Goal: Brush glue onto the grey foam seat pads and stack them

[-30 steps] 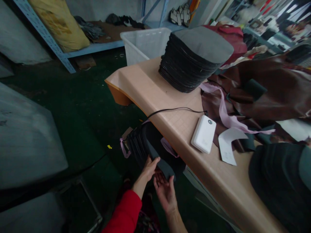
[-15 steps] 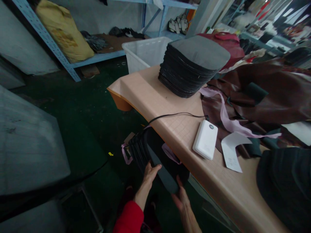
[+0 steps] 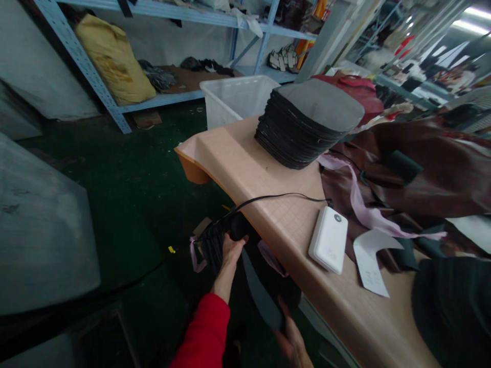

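Below the table's edge, a dark grey flat piece (image 3: 261, 291) with a rounded end slants down, next to a stack of black pieces (image 3: 213, 244). My left hand (image 3: 232, 250) is closed at the upper end of the piece, against the stack, with the thumb on the near side. Around the lower end of the same piece my right hand (image 3: 289, 335) is closed, slightly blurred. The fingertips of both hands are partly hidden, and shadow hides much of the stack under the table.
On the tan-covered table (image 3: 245, 166) stand a tall stack of grey-black panels (image 3: 307, 122), a white power bank (image 3: 329, 240) with a black cable, brown leather (image 3: 383, 179) and a white paper pattern (image 3: 372, 260). Behind are a white bin (image 3: 220, 105) and a blue shelf (image 3: 169, 98).
My left hand has moved up along the piece towards the stack. My right hand stays at the lower end, a little lower in view. The camera has tilted upwards slightly.
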`<state>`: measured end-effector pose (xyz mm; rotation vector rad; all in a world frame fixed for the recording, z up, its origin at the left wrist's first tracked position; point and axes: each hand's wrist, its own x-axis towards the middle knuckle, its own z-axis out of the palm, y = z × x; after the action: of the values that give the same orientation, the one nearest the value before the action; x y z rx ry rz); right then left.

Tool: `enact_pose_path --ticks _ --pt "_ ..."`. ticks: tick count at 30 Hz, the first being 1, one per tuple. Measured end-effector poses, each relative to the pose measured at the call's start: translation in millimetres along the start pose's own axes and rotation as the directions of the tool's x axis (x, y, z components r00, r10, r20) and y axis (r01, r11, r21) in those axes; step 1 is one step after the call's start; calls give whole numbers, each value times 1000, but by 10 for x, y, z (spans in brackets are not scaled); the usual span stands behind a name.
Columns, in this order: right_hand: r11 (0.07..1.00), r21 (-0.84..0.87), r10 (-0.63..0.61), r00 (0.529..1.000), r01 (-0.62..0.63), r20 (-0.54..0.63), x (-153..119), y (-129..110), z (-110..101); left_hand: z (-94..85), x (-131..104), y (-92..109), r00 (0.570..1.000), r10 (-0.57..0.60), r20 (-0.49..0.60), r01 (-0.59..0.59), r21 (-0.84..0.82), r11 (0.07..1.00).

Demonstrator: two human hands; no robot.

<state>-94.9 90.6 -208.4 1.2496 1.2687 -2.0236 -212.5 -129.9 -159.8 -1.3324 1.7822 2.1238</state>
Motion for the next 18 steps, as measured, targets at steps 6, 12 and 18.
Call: enact_pose_path --ticks 6,12,18 --pt "997 -71 -34 999 33 -13 -74 -30 -29 6 -60 138 1000 -8 19 6 70 997" --pt "979 -158 -139 989 129 -54 -283 -151 -110 -4 -318 160 981 99 169 -79 -120 990" --pt "986 -123 -106 993 111 48 -526 -122 -107 -233 -623 173 952 179 247 -113 -261 959"
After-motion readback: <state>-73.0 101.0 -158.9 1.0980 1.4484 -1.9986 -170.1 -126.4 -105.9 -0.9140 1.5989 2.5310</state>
